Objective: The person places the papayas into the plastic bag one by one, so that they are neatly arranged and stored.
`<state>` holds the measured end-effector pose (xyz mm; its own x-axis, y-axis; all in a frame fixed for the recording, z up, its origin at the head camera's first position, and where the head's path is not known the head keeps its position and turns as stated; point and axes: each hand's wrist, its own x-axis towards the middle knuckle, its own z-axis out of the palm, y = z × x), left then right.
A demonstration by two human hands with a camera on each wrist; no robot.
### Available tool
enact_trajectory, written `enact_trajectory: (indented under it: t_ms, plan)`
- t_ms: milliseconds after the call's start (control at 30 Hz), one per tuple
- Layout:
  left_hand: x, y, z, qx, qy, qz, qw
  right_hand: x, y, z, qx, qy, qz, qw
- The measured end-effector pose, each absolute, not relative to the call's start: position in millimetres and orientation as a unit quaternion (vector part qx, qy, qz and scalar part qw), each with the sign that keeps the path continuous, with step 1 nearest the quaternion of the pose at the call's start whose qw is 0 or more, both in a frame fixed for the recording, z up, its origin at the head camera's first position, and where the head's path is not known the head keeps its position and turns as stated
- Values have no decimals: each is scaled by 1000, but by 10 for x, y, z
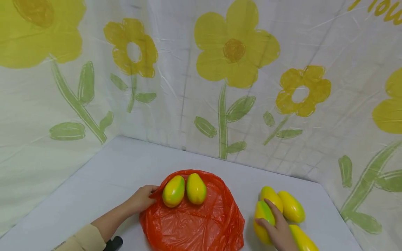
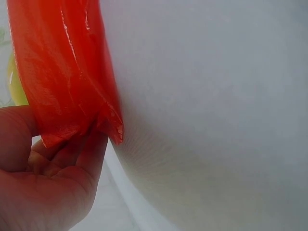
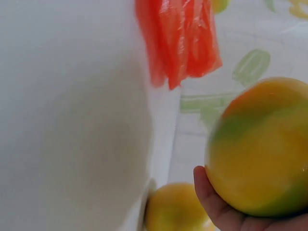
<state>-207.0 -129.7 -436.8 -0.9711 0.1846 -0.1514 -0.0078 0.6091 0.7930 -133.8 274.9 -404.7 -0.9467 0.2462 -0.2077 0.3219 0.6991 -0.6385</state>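
Note:
A red plastic bag [image 1: 191,226] lies spread open on the table, with two glossy yellow-green mangoes [image 1: 173,191] inside near its far rim. At the bag's left edge my left hand [image 1: 142,198] pinches the rim; the left wrist view shows the folded red plastic [image 2: 62,72] between thumb and fingers. To the right of the bag, my right hand [image 1: 277,230] grips a mango [image 1: 261,218] with a green patch. In the right wrist view this mango [image 3: 264,149] rests against the fingers, apart from the bag.
Around the right hand lie more mangoes: one just behind the held one [image 1: 272,197], one farther right [image 1: 292,206], one nearer the front [image 1: 303,238]. A black object [image 1: 116,243] shows by the left sleeve. A flower-printed curtain [image 1: 176,104] hangs behind the white table [image 1: 135,157].

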Motion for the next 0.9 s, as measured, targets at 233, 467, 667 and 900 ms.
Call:
enact_trajectory:
  t_ms: [233,467,667,900]
  plan:
    - [-2060,-1295,-4364,45,891,439,109,-1467,2573,-3900,131,894,-426,37]
    - [-2067,-1295,-4366,49,896,430,103,-1632,2436,-3785,86,897,-434,4]
    - [-2058,-1287,-4343,48,901,419,102,-1784,2319,-3732,71,889,-453,-6]
    - [-2052,-1278,-4333,48,898,424,105,-1973,2124,-3746,45,873,-486,0]
